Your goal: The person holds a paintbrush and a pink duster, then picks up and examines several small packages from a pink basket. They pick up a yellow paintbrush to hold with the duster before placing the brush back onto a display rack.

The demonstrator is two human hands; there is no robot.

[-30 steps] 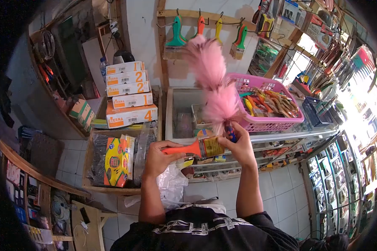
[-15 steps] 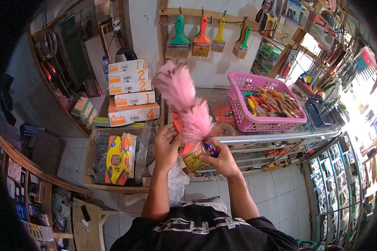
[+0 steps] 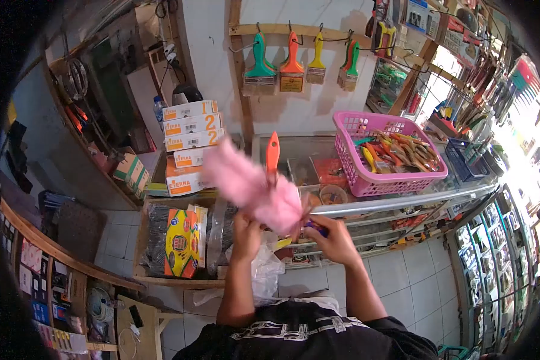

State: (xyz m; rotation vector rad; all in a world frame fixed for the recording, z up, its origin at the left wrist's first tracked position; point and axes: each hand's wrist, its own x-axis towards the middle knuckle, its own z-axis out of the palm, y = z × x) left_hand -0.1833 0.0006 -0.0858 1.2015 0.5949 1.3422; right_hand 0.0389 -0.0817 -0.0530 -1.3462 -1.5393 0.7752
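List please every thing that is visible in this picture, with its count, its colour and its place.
feather duster: one, pink, blurred, in front of both hands
paintbrush: one, orange handle pointing up, behind the duster
hanging paintbrushes: about five, green, orange, yellow, on hooks on the wooden rail
basket: one, pink, on the glass counter, holding coloured tools
stacked boxes: about five, white and orange with numbers, left of the counter
glass counter: one, clear, behind the hands
plastic bag: one, clear, below the hands
left hand: one, under the duster; what it grips is hidden
right hand: one, grip on the duster's dark handle
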